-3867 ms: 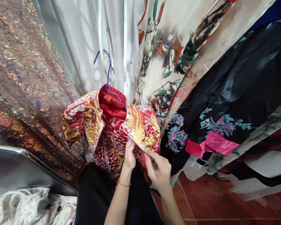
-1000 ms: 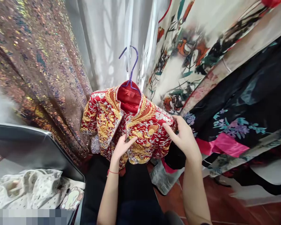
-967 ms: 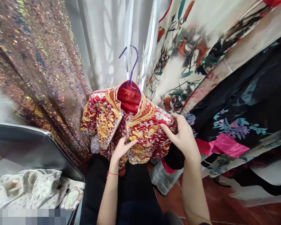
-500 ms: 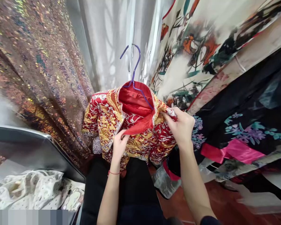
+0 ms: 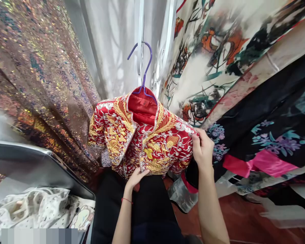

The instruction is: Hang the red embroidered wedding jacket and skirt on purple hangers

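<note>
A red jacket (image 5: 157, 145) with gold and silver embroidery hangs on a purple hanger (image 5: 144, 79), whose hook goes over a white rail. Its front panels part at the middle, and the red lining with a small size tag (image 5: 144, 102) shows inside the collar. My left hand (image 5: 137, 176) pinches the lower front edge of the panel on the right side of the view. My right hand (image 5: 203, 145) is closed on the jacket's shoulder at the right, by the top of the sleeve.
Sequined fabric (image 5: 40, 67) hangs at left, above a dark-backed chair (image 5: 22, 162) holding white dotted cloth (image 5: 33, 206). On the right hang a floral-printed garment (image 5: 193, 84) and a black one (image 5: 244, 115) with a pink band. White curtain (image 5: 112, 44) is behind the jacket.
My left hand has moved from the red collar lining down to the lower front edge. The folded-back panel now lies flat, embroidery outward. My right hand has slid outward along the shoulder.
</note>
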Motion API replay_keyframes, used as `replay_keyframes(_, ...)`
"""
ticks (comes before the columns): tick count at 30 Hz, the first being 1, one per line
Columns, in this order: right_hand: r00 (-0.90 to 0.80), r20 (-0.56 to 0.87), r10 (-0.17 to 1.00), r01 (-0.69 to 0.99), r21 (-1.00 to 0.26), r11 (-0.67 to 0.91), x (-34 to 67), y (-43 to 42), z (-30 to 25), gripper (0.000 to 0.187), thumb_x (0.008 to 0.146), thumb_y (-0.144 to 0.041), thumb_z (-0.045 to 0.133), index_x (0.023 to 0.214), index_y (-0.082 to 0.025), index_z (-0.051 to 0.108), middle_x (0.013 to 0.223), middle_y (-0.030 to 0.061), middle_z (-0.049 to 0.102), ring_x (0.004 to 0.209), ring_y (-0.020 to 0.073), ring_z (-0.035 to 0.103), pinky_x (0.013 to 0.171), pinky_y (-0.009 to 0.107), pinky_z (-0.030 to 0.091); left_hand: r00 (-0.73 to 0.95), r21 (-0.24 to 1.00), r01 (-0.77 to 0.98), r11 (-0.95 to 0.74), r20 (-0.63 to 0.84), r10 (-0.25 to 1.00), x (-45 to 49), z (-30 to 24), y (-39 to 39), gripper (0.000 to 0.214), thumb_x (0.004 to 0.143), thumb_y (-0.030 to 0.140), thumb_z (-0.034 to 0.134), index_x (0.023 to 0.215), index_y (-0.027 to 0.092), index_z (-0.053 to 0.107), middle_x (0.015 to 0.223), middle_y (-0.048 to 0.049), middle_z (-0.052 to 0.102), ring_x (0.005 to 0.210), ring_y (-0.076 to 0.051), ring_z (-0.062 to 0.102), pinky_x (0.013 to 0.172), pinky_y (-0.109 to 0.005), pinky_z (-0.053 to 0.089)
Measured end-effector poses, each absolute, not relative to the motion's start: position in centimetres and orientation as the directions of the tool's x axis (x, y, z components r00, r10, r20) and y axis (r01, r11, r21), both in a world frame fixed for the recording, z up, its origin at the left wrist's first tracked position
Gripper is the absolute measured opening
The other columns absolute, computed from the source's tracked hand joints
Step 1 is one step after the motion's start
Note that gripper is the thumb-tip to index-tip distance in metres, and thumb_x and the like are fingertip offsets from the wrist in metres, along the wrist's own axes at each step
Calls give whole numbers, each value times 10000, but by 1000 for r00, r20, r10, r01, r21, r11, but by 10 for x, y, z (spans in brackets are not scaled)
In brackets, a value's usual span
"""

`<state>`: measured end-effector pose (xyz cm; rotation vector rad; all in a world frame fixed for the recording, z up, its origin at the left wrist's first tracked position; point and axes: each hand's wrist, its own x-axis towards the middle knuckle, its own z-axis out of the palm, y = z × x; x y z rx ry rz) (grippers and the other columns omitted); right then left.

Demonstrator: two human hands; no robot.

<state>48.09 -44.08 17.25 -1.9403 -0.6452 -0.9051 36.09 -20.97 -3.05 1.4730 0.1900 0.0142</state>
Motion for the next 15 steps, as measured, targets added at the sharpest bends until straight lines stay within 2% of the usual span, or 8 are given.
replay_keyframes(3, 541, 841, -7, 689, -448, -570, 473, -443, 175, 402, 1007, -465, 416, 810, -192, 635, 694, 40, 651, 619, 162, 601, 620, 264, 435, 972, 992, 74, 98, -94, 218, 366, -37, -209, 548, 732, 644, 714, 878, 116, 727, 913, -96, 750, 872, -241, 670, 899, -383, 521)
replay_keyframes(5, 543, 840, -1, 678, -440, -589, 469, -446, 181, 423, 1012, -451, 412, 730, -199, 601, 577, -1, 558, 503, 131, 513, 548, 252, 390, 952, 995, 47, 89, -71, 297, 368, -33, -202, 553, 759, 654, 683, 895, 118, 713, 919, -88, 744, 884, -235, 663, 913, -377, 511)
replay_keyframes(7, 578, 812, 76, 696, -442, -566, 463, -448, 186, 422, 1015, -447, 404, 737, -200, 605, 577, -10, 552, 494, 124, 500, 535, 248, 385, 926, 998, 10, 68, -35, 377, 368, -26, -194, 529, 781, 631, 676, 926, 124, 714, 966, -85, 741, 934, -233, 657, 953, -369, 491)
replay_keyframes(10, 598, 785, 159, 728, -449, -519, 455, -450, 188, 358, 1011, -408, 432, 801, -195, 629, 673, 5, 634, 567, 127, 562, 577, 245, 419, 874, 997, -61, 56, 26, 485, 366, -15, -187, 496, 802, 588, 679, 994, 133, 731, 1032, -85, 740, 987, -230, 658, 987, -355, 479)
replay_keyframes(15, 570, 815, 98, 734, -453, -506, 441, -460, 201, 291, 968, -353, 546, 740, -194, 634, 643, -8, 637, 548, 118, 558, 549, 241, 409, 776, 987, -123, 102, 32, 630, 359, 2, -183, 488, 776, 578, 706, 992, 144, 750, 1022, -78, 747, 980, -223, 673, 941, -321, 510)
